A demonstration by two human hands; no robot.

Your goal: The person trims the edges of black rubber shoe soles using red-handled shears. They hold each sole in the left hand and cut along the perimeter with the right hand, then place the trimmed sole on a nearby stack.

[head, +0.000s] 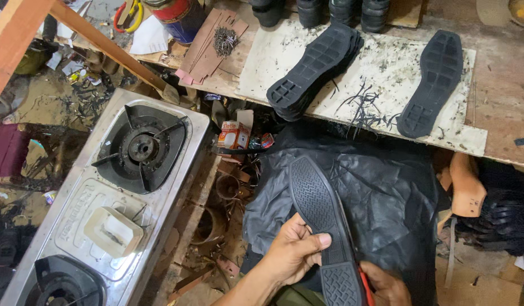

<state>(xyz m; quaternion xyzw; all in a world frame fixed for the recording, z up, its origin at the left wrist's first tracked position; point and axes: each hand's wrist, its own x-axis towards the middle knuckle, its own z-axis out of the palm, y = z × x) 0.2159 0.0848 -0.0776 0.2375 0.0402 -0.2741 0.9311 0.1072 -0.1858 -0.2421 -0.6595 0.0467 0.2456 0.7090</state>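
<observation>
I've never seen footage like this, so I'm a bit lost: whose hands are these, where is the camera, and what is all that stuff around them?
There is no machine here. A person wears a camera on the head, so the single picture looks down at their own two bare hands.

The left hand grips a black shoe sole, tread side up, over a sheet of black material spread on the lap. The right hand sits at the sole's heel end beside something thin and red; what it is cannot be told.

Ahead lies a white board scattered with black trimmings. On it rest a stack of black soles and a single sole. To the left stands a metal two-burner gas stove, with a small orange and white box next to it.
</observation>
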